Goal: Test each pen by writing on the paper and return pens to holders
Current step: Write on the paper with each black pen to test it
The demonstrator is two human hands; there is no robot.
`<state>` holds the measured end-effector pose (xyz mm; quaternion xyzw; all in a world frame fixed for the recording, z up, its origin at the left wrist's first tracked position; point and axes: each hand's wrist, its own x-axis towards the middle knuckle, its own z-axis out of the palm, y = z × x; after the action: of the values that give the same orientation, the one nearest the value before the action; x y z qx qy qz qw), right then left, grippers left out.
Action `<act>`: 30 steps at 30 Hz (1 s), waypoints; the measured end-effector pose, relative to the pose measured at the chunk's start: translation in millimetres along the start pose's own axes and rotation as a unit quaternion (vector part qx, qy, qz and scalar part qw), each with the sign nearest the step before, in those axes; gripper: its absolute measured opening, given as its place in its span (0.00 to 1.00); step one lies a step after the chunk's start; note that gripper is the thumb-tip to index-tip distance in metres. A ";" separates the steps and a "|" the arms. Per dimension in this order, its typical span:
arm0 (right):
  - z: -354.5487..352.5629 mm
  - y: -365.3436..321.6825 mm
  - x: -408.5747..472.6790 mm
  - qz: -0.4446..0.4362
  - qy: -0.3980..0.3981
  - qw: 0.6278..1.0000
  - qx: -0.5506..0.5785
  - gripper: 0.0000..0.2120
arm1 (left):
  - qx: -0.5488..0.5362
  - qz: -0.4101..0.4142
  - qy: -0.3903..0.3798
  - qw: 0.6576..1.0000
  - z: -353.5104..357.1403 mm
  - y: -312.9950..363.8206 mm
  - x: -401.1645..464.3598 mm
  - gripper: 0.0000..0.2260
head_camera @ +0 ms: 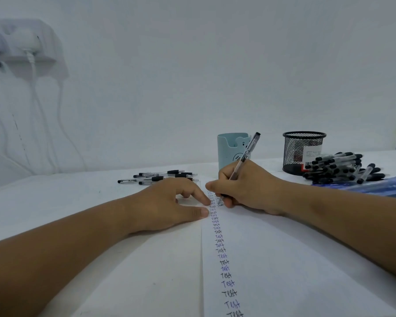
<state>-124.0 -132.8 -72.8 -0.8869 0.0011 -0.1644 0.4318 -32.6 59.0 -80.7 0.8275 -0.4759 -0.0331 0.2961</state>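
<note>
The surface [66, 202] lies bare at frame left. Loose pens [158, 177] sit centre; a blue holder [229, 149], mesh holder [303, 152] and pen pile [343, 170] crowd the right.

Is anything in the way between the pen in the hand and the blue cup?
Nothing visible. The right hand holds the pen just in front of the blue cup, with only bare table between. The cup's inside isn't visible.

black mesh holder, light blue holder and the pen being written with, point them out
black mesh holder [294, 154], head view, on its mesh wall left of the label
light blue holder [226, 152], head view, on its front wall
pen [249, 148], head view, on the clear barrel above the right hand [245, 186]
</note>
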 end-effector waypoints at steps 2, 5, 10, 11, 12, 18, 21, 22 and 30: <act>0.6 1.4 0.7 0.002 -0.007 1.000 -0.003 0.19 | -0.001 0.002 0.000 1.000 0.1 -0.5 0.2 0.07; 1.2 2.2 0.9 0.002 -0.009 1.000 -0.002 0.19 | -0.001 0.004 0.000 1.000 0.3 -1.1 0.7 0.07; 1.4 0.7 0.0 -0.007 -0.017 1.000 -0.020 0.16 | 0.000 0.002 -0.002 1.000 0.3 -0.8 0.4 0.08; 1.3 0.3 -0.3 -0.007 -0.019 1.000 -0.021 0.16 | 0.001 0.003 -0.002 1.000 0.4 -0.9 0.4 0.08; 1.4 0.9 0.2 -0.005 -0.021 1.000 -0.017 0.17 | 0.002 0.002 -0.003 1.000 0.4 -0.7 0.4 0.08; 1.0 4.2 0.4 -0.010 -0.019 1.000 -0.007 0.19 | -0.001 0.002 -0.004 1.000 0.1 0.7 -0.3 0.07; 1.7 0.8 -0.4 -0.014 -0.021 1.000 -0.017 0.16 | -0.005 -0.002 -0.005 1.000 0.2 0.6 -0.3 0.08; 1.6 0.3 0.0 -0.014 -0.019 0.999 -0.023 0.15 | -0.006 -0.003 -0.005 1.000 0.2 0.8 -0.3 0.08; 0.0 3.8 0.9 -0.016 -0.013 1.000 -0.022 0.16 | -0.004 -0.003 -0.007 1.000 -0.1 1.7 -0.5 0.08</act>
<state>-122.6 -135.3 -75.5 -0.8981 -0.0148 -0.1595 0.4097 -34.2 58.8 -79.9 0.8274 -0.4753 -0.0420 0.2962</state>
